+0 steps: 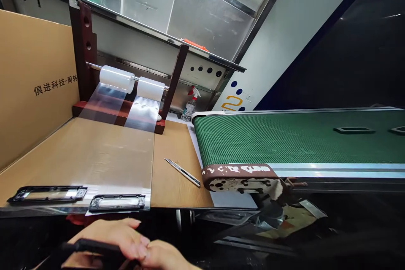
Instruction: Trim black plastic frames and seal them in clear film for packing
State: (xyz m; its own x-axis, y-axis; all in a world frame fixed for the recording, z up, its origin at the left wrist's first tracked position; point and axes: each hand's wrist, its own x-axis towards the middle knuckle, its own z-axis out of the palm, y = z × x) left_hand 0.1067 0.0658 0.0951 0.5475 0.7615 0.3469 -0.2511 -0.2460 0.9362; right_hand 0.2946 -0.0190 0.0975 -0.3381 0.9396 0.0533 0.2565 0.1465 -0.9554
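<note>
My left hand [109, 234] is at the bottom of the view, below the table's front edge, its fingers closed round a dark black plastic frame [95, 245]. My right hand [164, 256] meets it at the frame's right end, fingertips pinched against the left fingers; what they grip is hidden. Just above the hands, two black rectangular frames lie at the table's edge, a left one [47, 194] and a right one [117, 202]. They rest on strips of clear film [126, 147] drawn from two white film rolls [117, 78] on a rod.
A utility knife [182, 172] lies on the cardboard [174, 143]. At the left stands a tall carton [34, 80]. A spray bottle [189, 105] is behind. To the right runs a green conveyor belt [268, 139] carrying black frames [354, 130].
</note>
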